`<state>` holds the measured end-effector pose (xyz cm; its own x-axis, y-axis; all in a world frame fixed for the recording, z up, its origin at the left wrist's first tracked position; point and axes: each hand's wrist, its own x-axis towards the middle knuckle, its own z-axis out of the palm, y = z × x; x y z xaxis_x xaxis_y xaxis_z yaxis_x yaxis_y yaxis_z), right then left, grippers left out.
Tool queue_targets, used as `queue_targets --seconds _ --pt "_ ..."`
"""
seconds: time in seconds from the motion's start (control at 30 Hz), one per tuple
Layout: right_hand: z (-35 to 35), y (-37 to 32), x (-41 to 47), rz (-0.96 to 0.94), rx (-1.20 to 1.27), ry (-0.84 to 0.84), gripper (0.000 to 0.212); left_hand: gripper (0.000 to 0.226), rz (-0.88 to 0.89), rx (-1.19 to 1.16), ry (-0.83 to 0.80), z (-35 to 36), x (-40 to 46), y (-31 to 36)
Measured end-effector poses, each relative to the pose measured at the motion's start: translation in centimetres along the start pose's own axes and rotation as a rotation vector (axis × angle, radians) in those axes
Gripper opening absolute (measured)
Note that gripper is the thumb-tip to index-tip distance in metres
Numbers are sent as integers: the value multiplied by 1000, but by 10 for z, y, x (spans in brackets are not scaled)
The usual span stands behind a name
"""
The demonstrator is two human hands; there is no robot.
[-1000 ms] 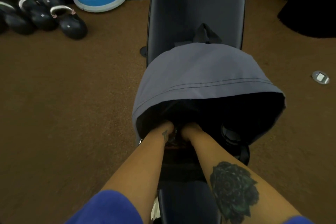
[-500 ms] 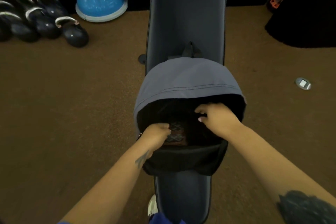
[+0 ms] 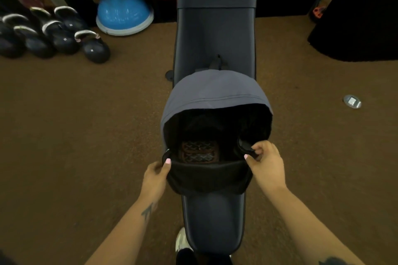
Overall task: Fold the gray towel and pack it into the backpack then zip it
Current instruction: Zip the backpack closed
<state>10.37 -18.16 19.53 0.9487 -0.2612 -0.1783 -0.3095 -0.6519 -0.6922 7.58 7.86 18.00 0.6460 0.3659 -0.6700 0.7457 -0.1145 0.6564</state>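
Both hands, left and right, pinch the open gray fabric backpack rim on the dark padded tabletop; black kettlebells and a blue dome trainer sit far left.

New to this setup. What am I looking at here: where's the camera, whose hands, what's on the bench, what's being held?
There is no robot here. One wide-angle camera sits on a person's head and looks forward and down, so the two bare arms reaching in from the bottom belong to the wearer.

A gray backpack lies on a dark padded gym bench, its mouth open toward the camera. Something patterned shows inside; I cannot tell what it is.

The left hand grips the near rim of the opening. The right hand pinches a black piece at the opening's right edge, perhaps the zipper end.

On the brown floor stand kettlebells and a blue dome.
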Motion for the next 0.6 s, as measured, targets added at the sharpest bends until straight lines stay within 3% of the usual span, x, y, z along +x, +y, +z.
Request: queue_targets --seconds 0.1,0.2,0.3,0.43,0.6 --pt "4 3 -12 197 125 58 39 65 -50 24 -54 7 -7 -4" --pt "7 8 -23 347 260 54 50 42 -50 67 -68 9 -10 -17" --pt "12 16 -31 419 326 -98 61 24 -45 78 -65 9 -17 -22" --pt "16 24 -42 493 294 -312 50 31 -82 50 -85 7 -19 -28" --pt "14 31 -58 524 221 -347 31 32 -156 7 -104 4 -25 -35"
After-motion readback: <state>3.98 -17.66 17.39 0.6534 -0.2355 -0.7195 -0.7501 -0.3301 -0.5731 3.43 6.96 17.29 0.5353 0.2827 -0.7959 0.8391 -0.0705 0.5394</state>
